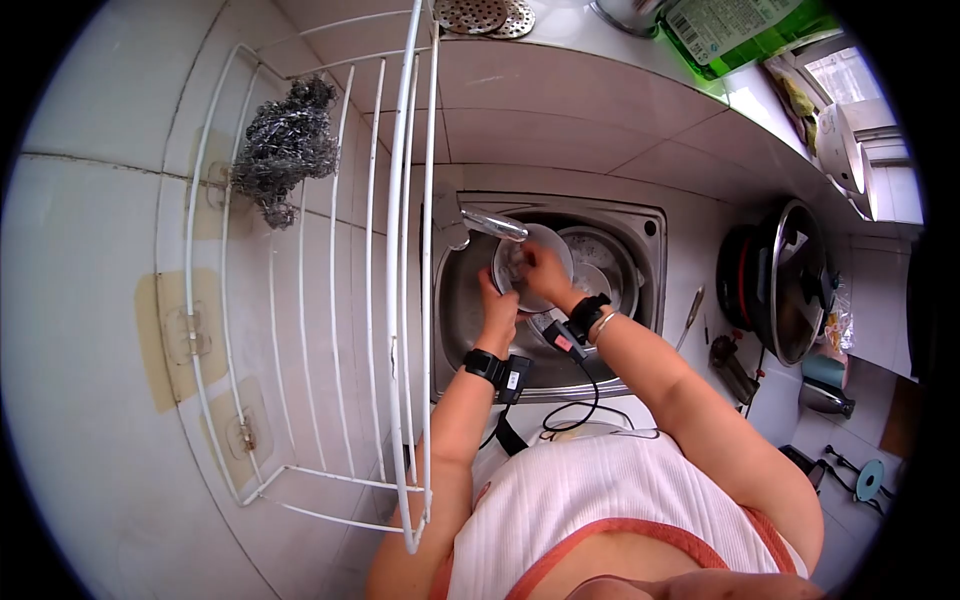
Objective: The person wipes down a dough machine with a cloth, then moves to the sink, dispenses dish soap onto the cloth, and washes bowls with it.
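Over the sink (655,300), a pale bowl (560,252) is tilted just under the metal faucet (492,222). My left hand (498,302) grips the bowl's near left rim, with its fingers partly hidden behind it. Inside the bowl, my right hand (545,275) has its fingers bent together against the inner surface. A greyish blur lies at those fingertips, too unclear to name. To the right of the bowl, a large round basin (632,275) in the sink holds pale dishes (598,285), partly covered by my right hand and wrist.
A white wire rack (395,300) with steel wool (285,145) hangs on the left wall. A green bottle (735,30) lies on the ledge. To the right stand a lidded pan (797,280) and a long-handled utensil (691,315). Cables (575,405) hang from both wrist devices.
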The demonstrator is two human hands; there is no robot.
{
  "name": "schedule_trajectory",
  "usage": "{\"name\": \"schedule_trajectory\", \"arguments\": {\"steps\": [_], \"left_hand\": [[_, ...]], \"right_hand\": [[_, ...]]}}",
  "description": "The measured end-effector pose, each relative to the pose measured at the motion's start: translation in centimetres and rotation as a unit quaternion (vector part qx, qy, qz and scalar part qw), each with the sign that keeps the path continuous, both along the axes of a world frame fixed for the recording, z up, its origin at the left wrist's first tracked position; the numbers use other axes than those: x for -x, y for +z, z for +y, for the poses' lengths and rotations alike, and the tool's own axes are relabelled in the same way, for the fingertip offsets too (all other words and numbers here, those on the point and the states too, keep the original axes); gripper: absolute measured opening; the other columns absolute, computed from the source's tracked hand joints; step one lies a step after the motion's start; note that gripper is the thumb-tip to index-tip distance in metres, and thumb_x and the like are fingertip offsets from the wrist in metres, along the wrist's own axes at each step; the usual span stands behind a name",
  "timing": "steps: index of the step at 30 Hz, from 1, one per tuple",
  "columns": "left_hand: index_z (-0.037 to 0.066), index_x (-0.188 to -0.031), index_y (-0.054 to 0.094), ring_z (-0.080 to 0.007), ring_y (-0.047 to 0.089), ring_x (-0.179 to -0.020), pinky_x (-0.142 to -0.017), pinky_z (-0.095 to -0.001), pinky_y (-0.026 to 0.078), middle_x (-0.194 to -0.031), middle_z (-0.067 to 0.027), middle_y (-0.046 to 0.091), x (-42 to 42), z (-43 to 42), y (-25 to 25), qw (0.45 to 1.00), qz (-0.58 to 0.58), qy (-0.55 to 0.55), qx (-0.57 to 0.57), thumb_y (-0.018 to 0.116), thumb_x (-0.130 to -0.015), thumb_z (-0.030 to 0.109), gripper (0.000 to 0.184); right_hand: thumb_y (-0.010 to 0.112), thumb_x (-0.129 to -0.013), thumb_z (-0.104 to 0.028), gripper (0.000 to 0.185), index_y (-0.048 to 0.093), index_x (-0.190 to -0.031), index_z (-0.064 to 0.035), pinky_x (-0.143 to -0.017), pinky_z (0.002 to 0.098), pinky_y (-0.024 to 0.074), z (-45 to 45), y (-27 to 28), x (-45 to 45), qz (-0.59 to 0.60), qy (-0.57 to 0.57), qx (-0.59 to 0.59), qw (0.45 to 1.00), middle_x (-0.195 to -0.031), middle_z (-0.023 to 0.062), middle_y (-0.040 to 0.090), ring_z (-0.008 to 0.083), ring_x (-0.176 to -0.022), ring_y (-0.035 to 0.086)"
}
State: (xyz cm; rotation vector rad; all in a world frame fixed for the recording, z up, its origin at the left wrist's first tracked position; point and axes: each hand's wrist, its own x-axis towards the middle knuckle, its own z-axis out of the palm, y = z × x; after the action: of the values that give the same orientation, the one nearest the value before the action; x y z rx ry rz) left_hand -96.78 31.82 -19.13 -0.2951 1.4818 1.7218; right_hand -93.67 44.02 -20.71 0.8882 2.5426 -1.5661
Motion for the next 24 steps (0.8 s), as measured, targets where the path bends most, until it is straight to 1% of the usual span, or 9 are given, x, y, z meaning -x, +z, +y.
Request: {"name": "schedule_trajectory", "arguments": {"steps": [2,4,6,10,12,13,21,23,24], "left_hand": [[0.014,-0.123,0.028,-0.0367,0.057,-0.097,-0.061,-0.0505,0.058,-0.117,-0.0160,0.044,0.2,-0.3,0.2,1.000,-0.019,0.008,0.002,0.039,-0.070,-0.009,0.058],[0.014,-0.123,0.027,-0.0382,0.056,-0.097,-0.063,-0.0521,0.057,-0.119,-0.0167,0.042,0.2,-0.6,0.1,1.000,-0.020,0.017,0.000,0.039,-0.071,-0.009,0.058],[0.014,-0.123,0.027,-0.0385,0.056,-0.098,-0.064,-0.0532,0.057,-0.119,-0.0174,0.042,0.5,-0.7,1.3,1.000,-0.021,0.009,0.009,0.039,-0.071,-0.008,0.058],[0.014,-0.125,0.027,-0.0352,0.055,-0.100,-0.062,-0.0498,0.057,-0.119,-0.0163,0.043,0.7,-0.4,1.9,0.998,-0.069,0.007,0.001,0.039,-0.071,-0.008,0.059],[0.014,-0.124,0.027,-0.0346,0.056,-0.099,-0.062,-0.0486,0.058,-0.118,-0.0163,0.044,0.6,-0.3,1.9,0.998,-0.069,0.009,-0.004,0.039,-0.071,-0.008,0.059],[0.015,-0.125,0.027,-0.0355,0.055,-0.100,-0.062,-0.0491,0.058,-0.118,-0.0157,0.043,0.5,-0.2,1.9,0.998,-0.065,0.006,-0.013,0.040,-0.070,-0.008,0.061],[0.017,-0.124,0.028,-0.0333,0.054,-0.101,-0.059,-0.0486,0.058,-0.117,-0.0124,0.043,0.1,-0.2,1.0,0.997,-0.069,0.008,-0.045,0.042,-0.068,-0.007,0.062],[0.016,-0.122,0.029,-0.0336,0.053,-0.100,-0.058,-0.0484,0.058,-0.117,-0.0125,0.042,0.1,-0.1,1.1,0.996,-0.079,-0.001,-0.043,0.041,-0.069,-0.007,0.060],[0.016,-0.121,0.029,-0.0343,0.054,-0.099,-0.059,-0.0490,0.058,-0.117,-0.0131,0.043,0.3,-0.1,1.4,0.996,-0.083,-0.003,-0.037,0.041,-0.068,-0.008,0.059]], "right_hand": [[0.053,-0.080,0.001,0.028,0.046,-0.106,-0.0021,-0.077,0.0365,0.0471,0.6,1.2,0.0,0.006,-0.051,0.094,0.994,-0.097,0.0097,0.060,0.0255,-0.091,0.059],[0.049,-0.083,0.001,0.023,0.048,-0.105,-0.0060,-0.079,0.0314,0.0459,1.4,6.9,-0.4,-0.006,-0.229,0.476,0.849,-0.104,0.0039,0.057,0.0174,-0.095,0.056],[0.049,-0.085,0.000,0.021,0.049,-0.104,-0.0084,-0.080,0.0285,0.0442,1.9,7.7,-0.9,0.021,-0.223,0.498,0.838,-0.108,0.0044,0.054,0.0157,-0.095,0.054],[0.053,-0.077,0.003,0.026,0.053,-0.102,-0.0059,-0.079,0.0304,0.0439,1.5,9.3,-0.4,0.108,-0.131,0.314,0.934,-0.096,0.0066,0.058,0.0202,-0.091,0.056],[0.056,-0.069,0.004,0.035,0.053,-0.103,-0.0030,-0.083,0.0345,0.0438,0.9,10.1,0.1,0.117,0.019,0.018,0.993,-0.097,0.0149,0.058,0.0299,-0.093,0.056],[0.057,-0.064,0.004,0.041,0.052,-0.105,-0.0020,-0.085,0.0380,0.0438,0.4,9.6,0.3,0.125,0.056,-0.049,0.989,-0.098,0.0206,0.056,0.0372,-0.097,0.054],[0.062,-0.066,-0.006,0.040,0.053,-0.105,-0.0029,-0.084,0.0437,0.0430,-0.5,6.6,-1.5,-0.012,0.168,-0.096,0.981,-0.102,0.0195,0.053,0.0376,-0.098,0.051],[0.063,-0.067,-0.010,0.039,0.054,-0.104,-0.0041,-0.083,0.0447,0.0430,-1.0,4.9,-1.5,0.043,0.215,-0.274,0.936,-0.104,0.0187,0.052,0.0371,-0.095,0.052],[0.063,-0.067,-0.010,0.039,0.054,-0.104,-0.0041,-0.083,0.0447,0.0430,-0.9,4.3,-1.5,0.043,0.213,-0.274,0.937,-0.104,0.0187,0.052,0.0371,-0.095,0.052]]}}
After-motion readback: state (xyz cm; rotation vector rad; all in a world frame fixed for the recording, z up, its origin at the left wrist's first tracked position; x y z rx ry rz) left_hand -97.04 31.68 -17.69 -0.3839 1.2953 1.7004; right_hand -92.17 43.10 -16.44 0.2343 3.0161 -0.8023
